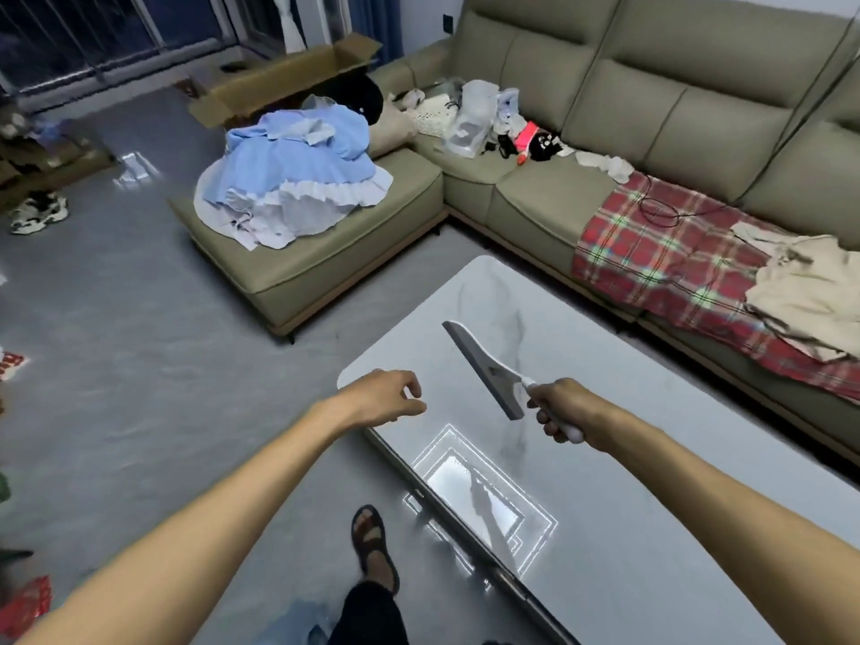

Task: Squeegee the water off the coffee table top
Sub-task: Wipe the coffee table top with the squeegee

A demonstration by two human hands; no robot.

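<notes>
One squeegee (484, 367) being gripped by right hand (565, 412) fingers above tabletop (628, 528); left hand (384, 398) fingers loosely curled, empty. Recommending lowering blade flat, pulling toward 6 o'clock.

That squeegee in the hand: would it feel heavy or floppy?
Probably light: the right hand holds the squeegee up by its slim handle alone. The white body looks like stiff plastic; the darker blade edge likely flexes slightly when pressed on the table.

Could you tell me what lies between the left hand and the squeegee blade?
Only bare table top, seen in the head view, separates the left hand from the squeegee.
</notes>
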